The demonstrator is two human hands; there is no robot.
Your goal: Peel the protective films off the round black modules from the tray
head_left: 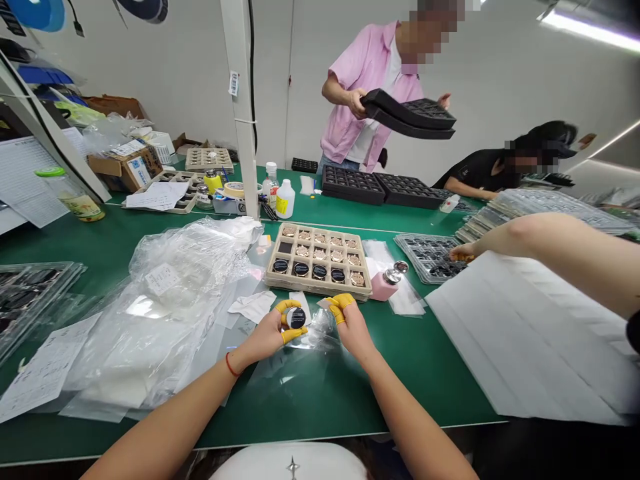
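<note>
The left hand (270,331) pinches the disc (296,317) only by its rim, risking a slip; the right hand (354,325) pinches a scrap (325,303).

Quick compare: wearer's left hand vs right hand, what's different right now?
- Left hand grips a round black-faced disc by its edge; right hand pinches what looks like a small pale wipe.
- Left's fingertips are spread around the disc; right's are bunched together.
- Left wrist has a red string bracelet; right wrist shows none.

Shared: both have yellow finger covers and are on the near side of the beige tray.
</note>
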